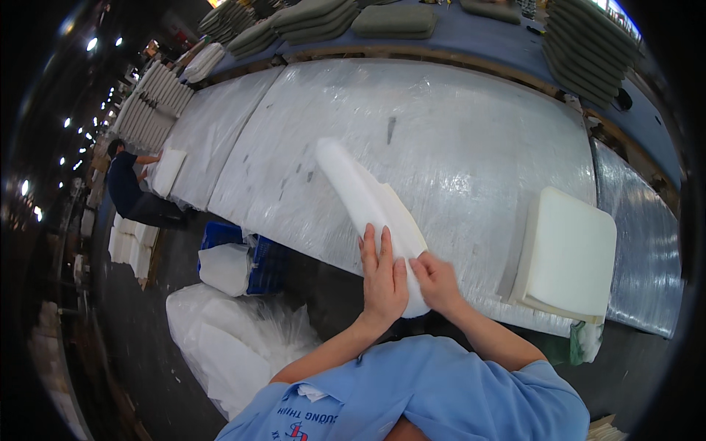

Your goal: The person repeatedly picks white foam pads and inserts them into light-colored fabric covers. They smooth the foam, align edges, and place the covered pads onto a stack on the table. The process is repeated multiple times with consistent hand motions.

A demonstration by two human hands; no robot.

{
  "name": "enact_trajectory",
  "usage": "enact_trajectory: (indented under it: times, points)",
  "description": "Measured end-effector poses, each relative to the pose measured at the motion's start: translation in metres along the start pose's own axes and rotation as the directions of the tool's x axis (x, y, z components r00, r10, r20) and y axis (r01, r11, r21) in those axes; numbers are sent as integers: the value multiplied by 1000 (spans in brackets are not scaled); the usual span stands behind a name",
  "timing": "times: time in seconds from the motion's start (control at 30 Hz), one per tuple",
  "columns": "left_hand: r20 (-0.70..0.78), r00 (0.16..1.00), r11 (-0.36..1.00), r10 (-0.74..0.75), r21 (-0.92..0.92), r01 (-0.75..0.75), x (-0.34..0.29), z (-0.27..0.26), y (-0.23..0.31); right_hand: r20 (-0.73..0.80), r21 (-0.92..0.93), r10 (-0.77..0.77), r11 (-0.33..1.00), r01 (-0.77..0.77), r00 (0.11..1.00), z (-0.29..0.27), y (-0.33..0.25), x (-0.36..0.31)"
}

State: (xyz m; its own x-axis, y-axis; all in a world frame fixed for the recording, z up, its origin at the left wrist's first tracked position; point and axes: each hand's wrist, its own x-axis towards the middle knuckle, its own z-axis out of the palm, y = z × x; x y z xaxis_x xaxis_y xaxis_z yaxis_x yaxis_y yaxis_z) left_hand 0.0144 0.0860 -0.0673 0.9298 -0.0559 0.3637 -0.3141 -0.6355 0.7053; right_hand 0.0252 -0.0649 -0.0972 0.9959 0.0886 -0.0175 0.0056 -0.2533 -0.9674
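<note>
A long white foam cushion pad [354, 187] stands on its narrow edge, slanting across the front of the plastic-covered table [500, 140]. A thin white layer wraps it, and a cream-coloured edge shows along its right side. My left hand [384, 285] lies along the pad's near part, fingers stretched out flat against the white layer. At the right edge, my right hand [439, 285] is closed on the pad, its thumb on the near side and the other fingers partly hidden. The near end of the pad reaches past the table edge toward my body.
A stack of white foam pads [572, 253] sits at the table's right. Green-grey cushions [588, 51] are piled on the blue table behind. Below left are a blue crate [268, 264] and a white plastic bag [228, 338]. A co-worker [132, 184] handles a white pad farther left.
</note>
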Motion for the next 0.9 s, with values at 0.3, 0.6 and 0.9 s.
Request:
enact_trajectory:
  times: [0.3, 0.6, 0.9]
  points:
    - [65, 789, 625, -610, -574, 530, 45, -16, -26, -26, 150, 124, 981, -119, 992, -2, 35, 129]
    - [406, 610, 7, -680, -829, 559, 77, 22, -91, 32, 66, 66, 995, -68, 997, 74, 21, 216]
    - [-29, 889, 737, -458, -571, 361, 86, 27, -22, 257, 688, -105, 718, -106, 961, -1, -38, 190]
